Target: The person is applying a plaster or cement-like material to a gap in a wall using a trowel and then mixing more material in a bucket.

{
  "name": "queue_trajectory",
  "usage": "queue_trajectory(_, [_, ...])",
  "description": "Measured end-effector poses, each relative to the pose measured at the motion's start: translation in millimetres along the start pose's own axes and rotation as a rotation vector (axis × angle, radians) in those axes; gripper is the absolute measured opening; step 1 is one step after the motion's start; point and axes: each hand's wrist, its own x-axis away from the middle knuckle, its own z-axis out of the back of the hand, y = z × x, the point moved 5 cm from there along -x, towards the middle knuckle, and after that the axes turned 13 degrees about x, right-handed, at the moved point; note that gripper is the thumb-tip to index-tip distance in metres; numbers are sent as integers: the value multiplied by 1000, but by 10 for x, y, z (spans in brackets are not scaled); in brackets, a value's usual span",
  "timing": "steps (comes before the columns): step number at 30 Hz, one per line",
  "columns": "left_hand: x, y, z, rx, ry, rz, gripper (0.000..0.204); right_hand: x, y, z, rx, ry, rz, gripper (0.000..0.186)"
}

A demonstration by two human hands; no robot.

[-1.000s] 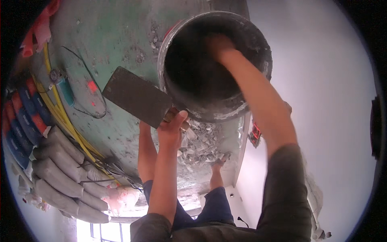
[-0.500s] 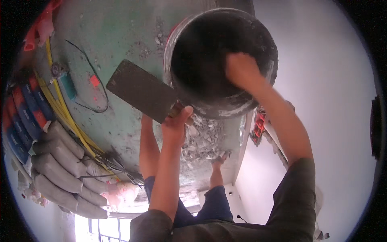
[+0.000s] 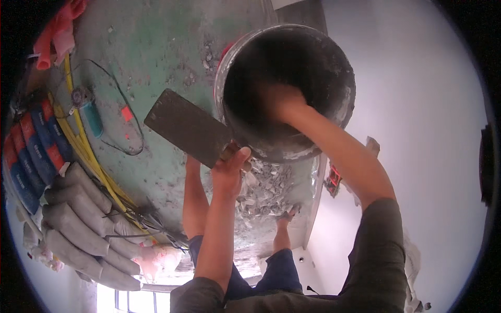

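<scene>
My left hand (image 3: 229, 172) is wrapped round the handle of a flat rectangular plastering trowel (image 3: 186, 125), its dark face turned up and its blade pointing to the far left. Right beside the trowel's handle end stands a large round bucket (image 3: 348, 99) with a grey-crusted rim. My right hand (image 3: 284, 103) is down inside the bucket, smeared by motion. Its fingers and anything in them cannot be made out, and the bucket's dark inside hides its contents.
Broken rubble (image 3: 266, 190) lies on the floor below the bucket, near my foot. Stacked sacks (image 3: 78, 224), a yellow hose (image 3: 86, 151) and a teal angle grinder (image 3: 92, 119) with a black cord are on the left. A white wall (image 3: 412, 130) rises on the right.
My right hand has moved left and slightly nearer inside the bucket. The left hand keeps hold of the trowel, and the whole view has shifted a little.
</scene>
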Motion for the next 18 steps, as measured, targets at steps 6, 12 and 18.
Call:
queue_trajectory(6, [-17,-88,-75,-44,3,-35,22,-639,1159,-21,-71,159,-100,29])
queue_trajectory(12, [-32,-73,29,-46,-6,92,19,-534,145,-281,-46,310,-207,29])
queue_trajectory(18, [-14,-38,6,65,-15,64,21,305,509,-112,174,98,113,26])
